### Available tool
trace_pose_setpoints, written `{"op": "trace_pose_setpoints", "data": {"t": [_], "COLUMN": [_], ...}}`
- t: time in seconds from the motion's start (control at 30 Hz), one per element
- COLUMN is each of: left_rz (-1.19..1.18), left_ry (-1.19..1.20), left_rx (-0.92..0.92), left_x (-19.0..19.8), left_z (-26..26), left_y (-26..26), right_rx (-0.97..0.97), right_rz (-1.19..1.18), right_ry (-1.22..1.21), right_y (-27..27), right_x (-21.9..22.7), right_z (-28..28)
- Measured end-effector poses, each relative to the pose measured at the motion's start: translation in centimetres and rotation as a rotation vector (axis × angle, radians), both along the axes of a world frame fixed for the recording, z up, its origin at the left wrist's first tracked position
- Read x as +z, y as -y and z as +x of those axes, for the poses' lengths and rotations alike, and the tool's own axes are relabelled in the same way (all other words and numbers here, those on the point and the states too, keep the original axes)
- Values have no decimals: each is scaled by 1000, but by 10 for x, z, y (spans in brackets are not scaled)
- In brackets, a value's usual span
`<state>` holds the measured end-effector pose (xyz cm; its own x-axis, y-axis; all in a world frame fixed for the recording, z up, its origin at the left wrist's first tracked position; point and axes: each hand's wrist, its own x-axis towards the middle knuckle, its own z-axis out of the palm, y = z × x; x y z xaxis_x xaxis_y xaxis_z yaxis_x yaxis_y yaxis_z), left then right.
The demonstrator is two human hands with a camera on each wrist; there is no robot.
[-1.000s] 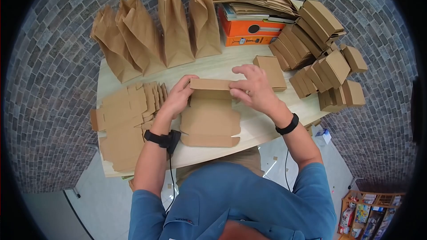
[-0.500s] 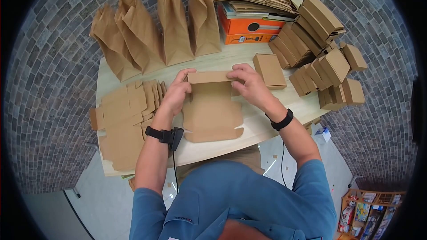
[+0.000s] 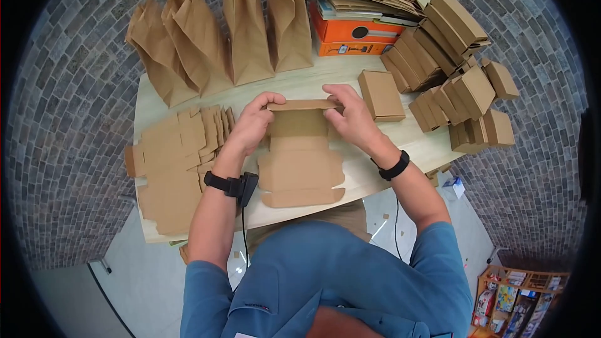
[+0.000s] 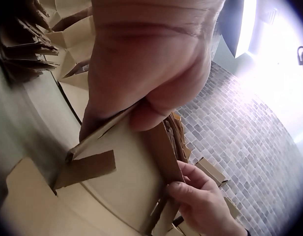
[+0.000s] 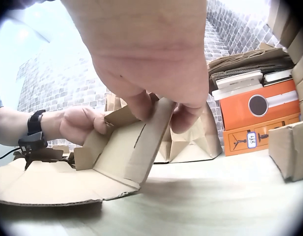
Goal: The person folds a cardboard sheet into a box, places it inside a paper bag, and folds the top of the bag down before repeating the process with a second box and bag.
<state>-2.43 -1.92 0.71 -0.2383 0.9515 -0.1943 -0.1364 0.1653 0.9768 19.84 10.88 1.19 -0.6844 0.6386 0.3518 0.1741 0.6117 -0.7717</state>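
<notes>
The left hand (image 3: 252, 126) and right hand (image 3: 352, 120) each pinch a top corner of the half-folded box (image 3: 299, 166), thumb inside and fingers outside, its far wall raised and its flat lid reaching toward the table's (image 3: 244, 220) near edge. Bare tabletop runs beyond that wall up to the paper bags (image 3: 250, 31) and in a strip right of the lid, while the flat blanks (image 3: 172, 169) sit close by the left forearm. A closed box (image 3: 381, 95) lies just beyond the right hand, near the stacked boxes (image 3: 460, 97).
</notes>
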Motion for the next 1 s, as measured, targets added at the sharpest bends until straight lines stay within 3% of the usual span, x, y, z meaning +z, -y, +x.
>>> {"op": "trace_pose_setpoints", "data": {"t": [0.1, 0.23, 0.3, 0.33, 0.4, 0.63, 0.7, 1.0], "left_rz": [49, 111, 57, 55, 88, -83, -59, -40], "left_ry": [17, -4, -182, -182, -405, -323, -186, -176], "left_rx": [25, 36, 118, 118, 216, 223, 137, -39], "left_x": [-2, 1, -2, -3, -6, -7, -5, 8], "left_z": [1, 9, 11, 11, 12, -3, -8, 3], "left_y": [0, 7, 8, 8, 9, 17, 25, 43], "right_rx": [-121, -123, -105, -104, -112, -96, -113, -130], "right_rz": [91, 12, 157, 156, 166, 244, 231, 232], "right_ry": [101, 224, 159, 158, 68, 21, 31, 49], "right_y": [2, -8, -11, -9, -4, 0, 0, -9], "right_x": [3, -7, -16, -14, -8, -1, 1, -10], "right_z": [2, 10, 11, 11, 10, 9, 10, 8]}}
